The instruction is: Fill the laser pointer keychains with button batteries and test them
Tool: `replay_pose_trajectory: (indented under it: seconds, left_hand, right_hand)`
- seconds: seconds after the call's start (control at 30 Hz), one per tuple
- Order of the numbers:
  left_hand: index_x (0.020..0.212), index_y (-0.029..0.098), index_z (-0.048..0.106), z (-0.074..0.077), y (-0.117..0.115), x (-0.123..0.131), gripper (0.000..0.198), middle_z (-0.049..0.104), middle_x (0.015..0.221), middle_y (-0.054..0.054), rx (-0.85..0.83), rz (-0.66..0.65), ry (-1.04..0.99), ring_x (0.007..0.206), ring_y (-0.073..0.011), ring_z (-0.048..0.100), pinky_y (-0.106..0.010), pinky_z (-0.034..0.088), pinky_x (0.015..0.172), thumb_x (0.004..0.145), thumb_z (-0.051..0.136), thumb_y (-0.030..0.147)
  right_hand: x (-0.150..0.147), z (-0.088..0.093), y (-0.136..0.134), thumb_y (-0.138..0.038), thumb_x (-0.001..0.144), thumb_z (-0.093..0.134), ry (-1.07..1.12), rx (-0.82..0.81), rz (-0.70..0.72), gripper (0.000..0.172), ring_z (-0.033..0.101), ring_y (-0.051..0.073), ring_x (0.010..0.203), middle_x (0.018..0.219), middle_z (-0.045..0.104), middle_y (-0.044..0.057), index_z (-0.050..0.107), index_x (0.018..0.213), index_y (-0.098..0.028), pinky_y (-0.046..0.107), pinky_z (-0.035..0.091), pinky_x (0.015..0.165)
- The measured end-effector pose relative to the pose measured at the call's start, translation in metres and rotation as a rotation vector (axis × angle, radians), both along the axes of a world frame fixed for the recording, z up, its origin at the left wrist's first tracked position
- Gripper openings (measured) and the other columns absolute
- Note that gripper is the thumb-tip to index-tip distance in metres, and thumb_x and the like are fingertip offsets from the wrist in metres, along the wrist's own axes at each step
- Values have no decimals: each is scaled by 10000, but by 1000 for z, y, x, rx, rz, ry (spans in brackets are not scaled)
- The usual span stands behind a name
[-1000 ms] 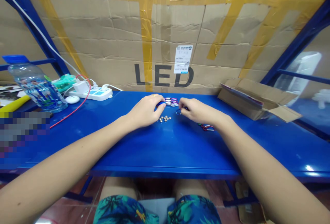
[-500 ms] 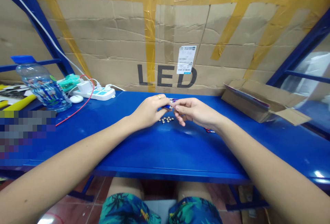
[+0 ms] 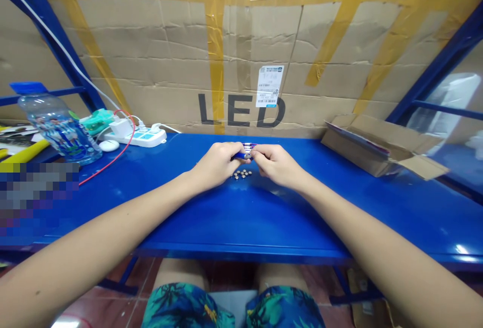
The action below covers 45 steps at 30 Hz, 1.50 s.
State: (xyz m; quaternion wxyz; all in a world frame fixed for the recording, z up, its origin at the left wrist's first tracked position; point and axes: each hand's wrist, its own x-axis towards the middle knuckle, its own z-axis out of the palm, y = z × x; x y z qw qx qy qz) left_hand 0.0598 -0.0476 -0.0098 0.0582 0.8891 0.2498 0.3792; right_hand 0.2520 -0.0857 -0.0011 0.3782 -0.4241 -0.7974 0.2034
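Observation:
In front of me, my left hand (image 3: 222,161) is closed around a slim blue tube (image 3: 239,156) with a silver end pointing right. My right hand (image 3: 277,163) meets that end with thumb and forefinger pinched together; whatever lies between those fingertips is too small to make out. More slim purple-blue tubes with silver bands (image 3: 248,146) show just behind the fingers, partly covered by them. Several small, round, shiny metal pieces (image 3: 241,174) like button cells lie on the blue table (image 3: 241,222) just below the hands.
An open cardboard box (image 3: 377,152) sits on the right. At left stand a plastic bottle (image 3: 62,132) with a blue cap, a white power strip (image 3: 149,137) and a red cable (image 3: 118,159). A large taped carton (image 3: 169,66) walls off the back.
My right hand's fingers, loose and partly spread before, have closed into a pinch at the blue tube's silver end. A small red item by my right wrist is now hidden.

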Motion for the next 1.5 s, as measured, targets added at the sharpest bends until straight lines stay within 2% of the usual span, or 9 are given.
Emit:
replay_pose_trajectory:
  seconds: [0.27, 0.43, 0.57, 0.7, 0.8, 1.07, 1.3, 1.37, 1.5]
  left_hand:
    - [752, 177, 569, 0, -7, 6, 113, 656, 744, -2, -152, 59, -9, 685, -141, 575, -270, 415, 661, 840, 641, 182]
    - [1034, 196, 521, 7, -13, 3, 242, 668, 922, -41, -280, 88, -49, 803, -182, 612, -310, 462, 694, 921, 587, 400]
    - [994, 187, 540, 9, -13, 0, 127, 663, 944, -56, -118, 75, 18, 865, -186, 624, -331, 477, 781, 991, 452, 279]
    - [973, 177, 615, 4, -10, 0, 108, 682, 961, -65, 102, 65, 47, 893, -193, 638, -331, 491, 826, 960, 528, 240]
    - [988, 181, 656, 1, -7, -1, 122, 689, 973, -70, 165, 62, 54, 920, -200, 649, -334, 502, 849, 944, 554, 230]
    - [1040, 183, 698, 3, 4, -7, 169, 727, 1012, -70, 51, 129, 154, 923, -213, 663, -351, 497, 841, 920, 610, 262]
    - [954, 170, 717, 14, 12, -19, 158, 721, 819, -24, -96, 177, -31, 690, -147, 599, -285, 466, 683, 859, 670, 287]
    - [962, 168, 720, 16, 11, -21, 171, 728, 840, -29, -99, 154, -86, 709, -147, 607, -288, 472, 701, 857, 676, 296]
    - [952, 179, 735, 17, 3, -16, 204, 747, 883, -37, -132, 71, -146, 733, -150, 622, -286, 486, 719, 866, 684, 357]
  right_hand:
    - [-2, -4, 4, -210, 879, 402, -13, 15, -30, 254, 425, 131, 610, 596, 494, -13, 466, 634, -191, 269, 288, 588]
    - [6, 0, 7, -217, 928, 410, -131, 112, -103, 271, 467, 140, 631, 668, 550, 11, 416, 657, -204, 279, 314, 616]
    - [10, 1, 7, -180, 955, 392, -272, 201, -130, 248, 514, 168, 700, 764, 610, 62, 459, 716, -198, 297, 354, 680]
    - [7, 0, 5, -131, 955, 389, -355, 212, -96, 216, 562, 204, 795, 886, 662, 123, 545, 812, -173, 312, 396, 748]
    - [4, -2, 3, -119, 964, 387, -371, 204, -75, 215, 583, 219, 842, 957, 677, 147, 579, 876, -162, 317, 414, 779]
    - [12, -2, 11, -194, 981, 409, -232, 155, -126, 280, 572, 194, 767, 809, 655, 85, 534, 731, -193, 312, 397, 726]
    - [26, 4, 20, -243, 945, 455, 116, -147, -157, 228, 530, 131, 527, 655, 618, 24, 587, 776, -166, 287, 425, 573]
    - [26, 6, 19, -267, 922, 513, 136, -186, -135, 199, 582, 147, 593, 716, 662, 46, 632, 814, -151, 299, 466, 616]
    - [22, 8, 11, -315, 884, 606, 55, -70, -29, 214, 656, 203, 900, 990, 739, 79, 709, 992, -162, 349, 489, 847]
